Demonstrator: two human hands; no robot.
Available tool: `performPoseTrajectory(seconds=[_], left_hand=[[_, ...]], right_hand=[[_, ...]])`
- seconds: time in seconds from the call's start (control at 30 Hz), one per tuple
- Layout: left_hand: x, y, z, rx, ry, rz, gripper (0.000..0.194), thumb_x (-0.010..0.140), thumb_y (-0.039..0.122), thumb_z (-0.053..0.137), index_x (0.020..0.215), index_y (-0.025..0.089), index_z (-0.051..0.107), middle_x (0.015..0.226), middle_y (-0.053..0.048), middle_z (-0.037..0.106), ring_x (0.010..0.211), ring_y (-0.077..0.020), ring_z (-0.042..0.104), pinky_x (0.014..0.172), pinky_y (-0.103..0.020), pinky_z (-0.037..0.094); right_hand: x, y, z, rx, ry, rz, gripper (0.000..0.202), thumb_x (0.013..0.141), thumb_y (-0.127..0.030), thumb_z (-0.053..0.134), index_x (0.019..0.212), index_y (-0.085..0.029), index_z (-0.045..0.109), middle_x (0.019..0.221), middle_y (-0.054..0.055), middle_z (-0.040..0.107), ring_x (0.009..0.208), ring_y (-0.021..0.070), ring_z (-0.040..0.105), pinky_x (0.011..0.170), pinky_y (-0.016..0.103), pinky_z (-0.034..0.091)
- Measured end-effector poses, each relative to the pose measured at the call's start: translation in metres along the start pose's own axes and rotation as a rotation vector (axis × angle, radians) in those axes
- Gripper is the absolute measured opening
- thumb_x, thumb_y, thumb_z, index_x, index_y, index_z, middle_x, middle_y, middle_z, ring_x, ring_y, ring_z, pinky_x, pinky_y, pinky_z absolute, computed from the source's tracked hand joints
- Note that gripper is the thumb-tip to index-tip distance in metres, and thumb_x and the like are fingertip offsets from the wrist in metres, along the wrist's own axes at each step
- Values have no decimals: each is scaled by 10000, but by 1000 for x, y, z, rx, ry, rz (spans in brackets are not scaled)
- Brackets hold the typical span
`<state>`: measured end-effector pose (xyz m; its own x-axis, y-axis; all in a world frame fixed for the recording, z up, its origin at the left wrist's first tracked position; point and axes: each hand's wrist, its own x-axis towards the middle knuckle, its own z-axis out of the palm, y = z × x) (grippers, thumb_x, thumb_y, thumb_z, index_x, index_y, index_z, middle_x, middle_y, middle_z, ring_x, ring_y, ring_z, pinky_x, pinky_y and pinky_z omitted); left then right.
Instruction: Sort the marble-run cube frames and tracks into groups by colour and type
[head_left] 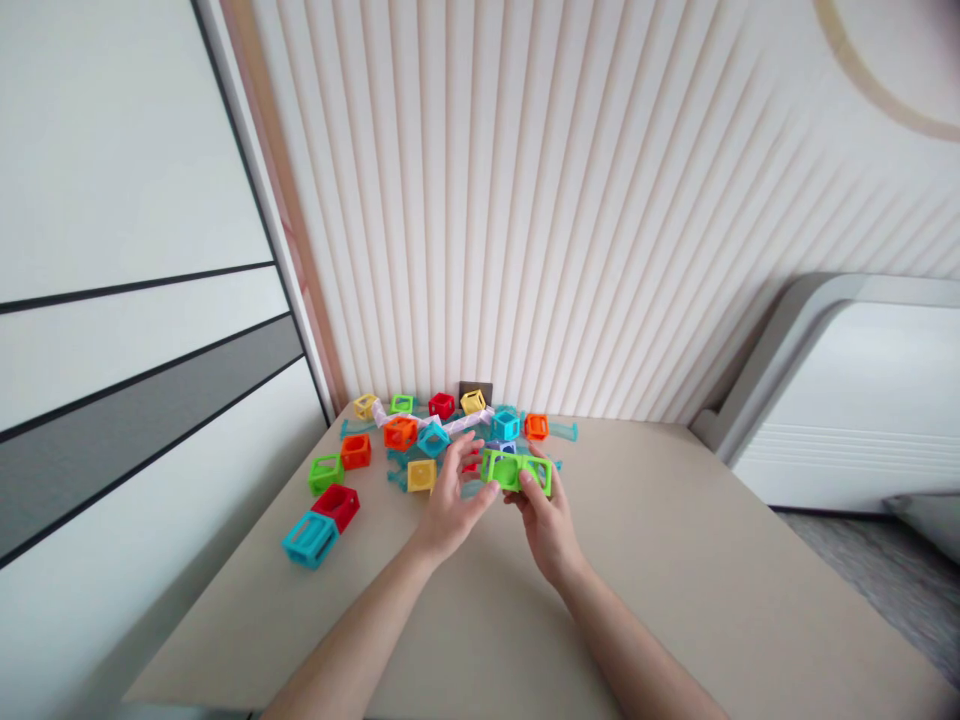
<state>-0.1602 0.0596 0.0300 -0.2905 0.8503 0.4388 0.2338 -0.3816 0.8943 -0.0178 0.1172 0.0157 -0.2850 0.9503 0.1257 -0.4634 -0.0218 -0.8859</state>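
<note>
My right hand grips a bright green toy block, shaped like two open cube frames side by side, with the thumb on its near face. At the block's left end is my left hand, its fingers apart and the thumb tip close to the block; whether it touches cannot be made out. Just left of that hand sits a yellow cube frame. Behind both hands lie a light blue cube frame and a blue one. Something red shows partly between the hands.
On the beige table, a red cube adjoins a blue cube at the left. Orange, green and yellow cubes, clear teal pieces and a white zigzag strip lie toward the ribbed wall. A dark box stands behind.
</note>
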Motion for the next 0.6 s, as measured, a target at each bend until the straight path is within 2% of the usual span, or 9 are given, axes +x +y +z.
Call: performPoseTrajectory(seconds=[0.1, 0.23, 0.3, 0.47, 0.6], left_hand=[[-5, -1, 3, 186, -58, 162, 737, 863, 340, 728, 1486, 280, 339, 1495, -142, 475, 1358, -294, 505, 1085, -466, 485], [-5, -2, 0, 456, 22, 466, 652, 862, 305, 750, 1422, 276, 418, 1400, -142, 559, 1331, -305, 531, 1094, -519, 470], [-3, -1, -3, 527, 30, 548, 597, 862, 316, 754, 1378, 266, 458, 1347, -145, 601, 1286, -306, 571, 1069, -521, 492], [-3, -1, -8, 604, -59, 570, 483, 912, 315, 687, 1355, 262, 501, 1258, -130, 667, 1183, -290, 643, 1010, -492, 542], [-4, -4, -7, 585, -69, 538, 488, 914, 300, 682, 1370, 261, 514, 1216, -121, 680, 1161, -278, 650, 999, -462, 555]], right_hand=[[2, -1, -3, 29, -13, 37, 528, 816, -475, 775, 1271, -285, 589, 1036, 27, 696, 791, 180, 652, 705, 320, 555], [-1, -3, -2, -47, -39, -3, 518, 795, -447, 803, 1246, -294, 597, 1076, 26, 700, 865, 199, 657, 741, 319, 552], [-4, -6, -1, -107, -57, -30, 532, 779, -435, 820, 1239, -291, 596, 1073, 24, 701, 886, 203, 654, 763, 316, 547], [-10, -13, 4, -169, -148, -7, 602, 760, -432, 833, 1277, -292, 558, 1046, 19, 700, 897, 213, 656, 781, 325, 553], [-11, -14, 4, -178, -158, 6, 649, 768, -432, 831, 1327, -303, 526, 1036, 10, 690, 851, 192, 648, 757, 313, 551]])
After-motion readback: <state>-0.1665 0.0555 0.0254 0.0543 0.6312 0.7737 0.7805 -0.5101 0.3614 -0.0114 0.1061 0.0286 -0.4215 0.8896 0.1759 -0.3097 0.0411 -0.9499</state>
